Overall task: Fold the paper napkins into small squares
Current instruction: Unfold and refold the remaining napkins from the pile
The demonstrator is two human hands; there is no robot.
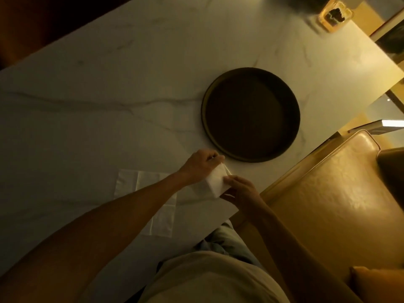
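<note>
My left hand (202,166) and right hand (241,190) pinch a small white folded napkin (216,182); at one o'clock sits a dark round tray (204,110), nothing inside.

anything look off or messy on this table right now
Nothing stands out. Both hands, left hand and right hand, hold a folded napkin near the table's edge. An unfolded napkin lies flat, partly under the left forearm. The round dark tray sits level and empty. No spills or tears show.
</note>
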